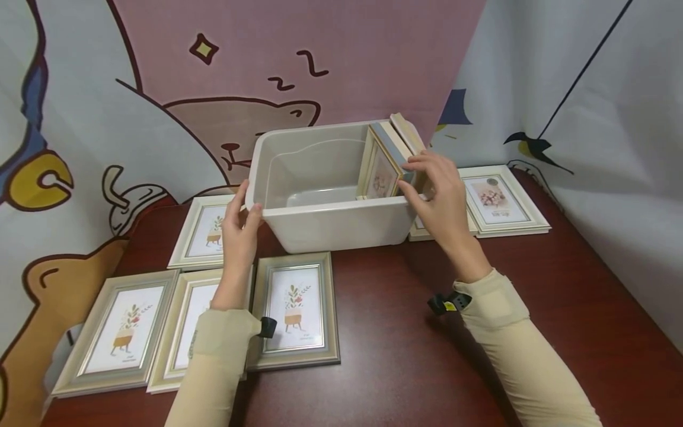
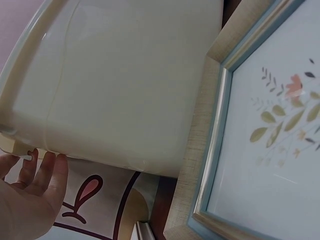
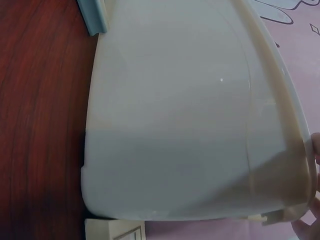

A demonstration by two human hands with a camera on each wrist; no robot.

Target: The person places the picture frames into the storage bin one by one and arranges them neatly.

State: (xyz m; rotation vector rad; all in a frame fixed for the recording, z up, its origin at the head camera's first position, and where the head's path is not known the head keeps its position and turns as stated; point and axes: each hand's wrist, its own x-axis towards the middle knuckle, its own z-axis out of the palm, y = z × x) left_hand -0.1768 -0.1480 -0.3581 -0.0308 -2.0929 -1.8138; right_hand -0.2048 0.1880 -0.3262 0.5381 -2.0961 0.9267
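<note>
A light grey plastic bin sits on the table with its opening up. My left hand holds its left end, thumb at the rim and fingers against the outer wall, curled under the lip in the left wrist view. Several picture frames stand on edge inside, packed at the right end. My right hand is at the bin's front right corner. Its thumb and fingers pinch the near upper corner of the standing frames, close over the rim. In the right wrist view, only some fingertips show past the rim.
Left of the bin, framed plant prints lie face up: a near one, one at far left and others under my left arm. Right of the bin lies a white frame with a flower print. A printed cloth hangs behind the dark red table.
</note>
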